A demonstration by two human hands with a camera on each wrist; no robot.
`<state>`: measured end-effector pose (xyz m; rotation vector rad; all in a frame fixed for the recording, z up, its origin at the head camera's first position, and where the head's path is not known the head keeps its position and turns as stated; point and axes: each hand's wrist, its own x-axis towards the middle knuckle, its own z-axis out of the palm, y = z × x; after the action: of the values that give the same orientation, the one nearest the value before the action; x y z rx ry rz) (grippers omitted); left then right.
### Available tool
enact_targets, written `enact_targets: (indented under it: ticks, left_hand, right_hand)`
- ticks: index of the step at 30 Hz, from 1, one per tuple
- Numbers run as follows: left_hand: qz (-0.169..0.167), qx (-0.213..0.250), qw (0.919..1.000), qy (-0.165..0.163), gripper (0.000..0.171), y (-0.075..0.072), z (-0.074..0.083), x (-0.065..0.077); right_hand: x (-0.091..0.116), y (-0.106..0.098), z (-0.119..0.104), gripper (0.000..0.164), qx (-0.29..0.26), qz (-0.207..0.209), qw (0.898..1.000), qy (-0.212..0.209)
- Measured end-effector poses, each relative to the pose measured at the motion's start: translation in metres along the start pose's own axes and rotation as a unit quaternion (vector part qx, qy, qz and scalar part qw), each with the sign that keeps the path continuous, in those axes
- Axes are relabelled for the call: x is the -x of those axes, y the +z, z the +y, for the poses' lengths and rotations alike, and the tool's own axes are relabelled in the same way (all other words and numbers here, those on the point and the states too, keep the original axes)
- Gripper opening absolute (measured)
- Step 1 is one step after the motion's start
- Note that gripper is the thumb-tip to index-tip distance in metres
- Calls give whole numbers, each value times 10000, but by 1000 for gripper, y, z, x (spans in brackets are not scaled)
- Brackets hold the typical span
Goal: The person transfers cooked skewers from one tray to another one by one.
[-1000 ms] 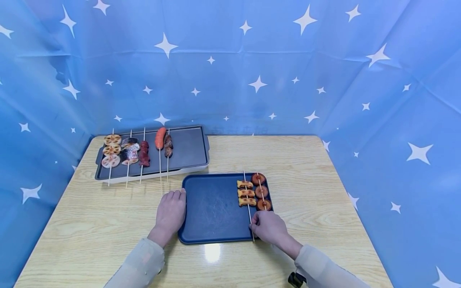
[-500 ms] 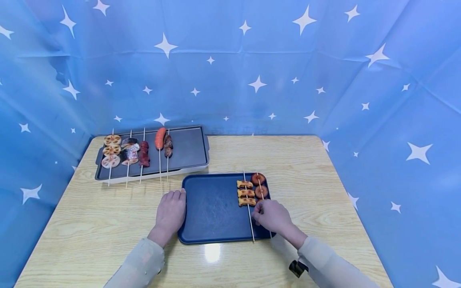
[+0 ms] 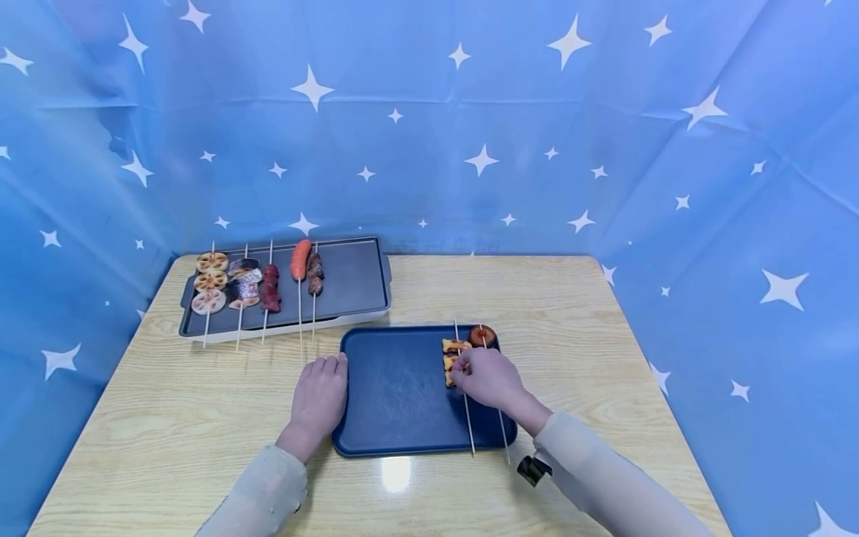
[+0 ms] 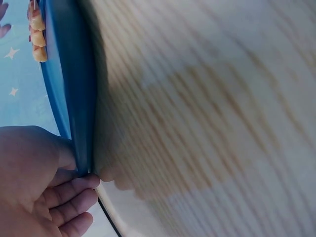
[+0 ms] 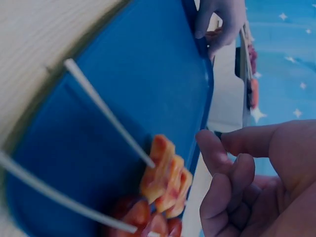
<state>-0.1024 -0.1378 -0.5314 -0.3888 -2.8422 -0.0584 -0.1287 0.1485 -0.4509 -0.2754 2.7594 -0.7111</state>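
On the table lies a dark blue tray (image 3: pixel 396 395). My left hand (image 3: pixel 321 395) pinches its left edge; the left wrist view shows the thumb on the inner side and fingertips at the outer rim. My right hand (image 3: pixel 493 382) is above the tray's right side, fingers loosely bent, with nothing between thumb and index finger in the right wrist view. Under it lie a skewer of yellow browned pieces (image 5: pixel 165 173) and, to its right, a skewer of round brown mushroom-like slices (image 3: pixel 482 336). In the head view the hand hides parts of both skewers.
Back left stands a dark rectangular griddle (image 3: pixel 352 276). It bears a lotus root skewer (image 3: pixel 211 281), a fish-like skewer (image 3: pixel 244 285), a red meat skewer (image 3: pixel 271 289), a sausage skewer (image 3: pixel 300 259) and a brown meat skewer (image 3: pixel 315 274). A blue starry curtain (image 3: pixel 429 134) surrounds the table (image 3: pixel 570 358).
My right hand has left the mushroom-like skewer's stick and moved up over the food pieces. That skewer's stick end now sticks out past the tray's front edge. The left hand stays put.
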Motion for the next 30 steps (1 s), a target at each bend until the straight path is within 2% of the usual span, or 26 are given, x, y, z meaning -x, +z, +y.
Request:
enact_targets:
  ticks: [11, 22, 30]
  left_hand:
    - [54, -30, 10000, 30, 34, 2, 1, 1]
    - [142, -91, 9999, 21, 34, 1, 2, 1]
    - [87, -188, 9998, -46, 33, 1, 1, 1]
  right_hand:
    - [-31, 12, -48, 13, 155, -390, 9969, -668]
    - [-62, 31, -100, 16, 780, -397, 9913, -979]
    - [-81, 44, -132, 19, 926, -289, 9885, -1162]
